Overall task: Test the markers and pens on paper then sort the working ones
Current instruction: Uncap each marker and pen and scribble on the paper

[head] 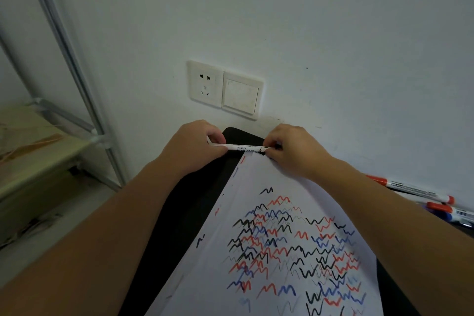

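White smooth plastic marker barrel [243, 147], slight sheen. Matt white paper sheet [256, 277] under the right hand [295, 152]; matt black counter [179, 213] beneath. Glossy white plastic socket plate [205, 84] above the hands.

Single head-worn wide-angle view, looked forward and down from above, close over paper [282, 251] on dark table [195, 202], facing wall [333, 33].

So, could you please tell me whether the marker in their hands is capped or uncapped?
Cannot tell: the left hand and right hand cover both ends of the marker.
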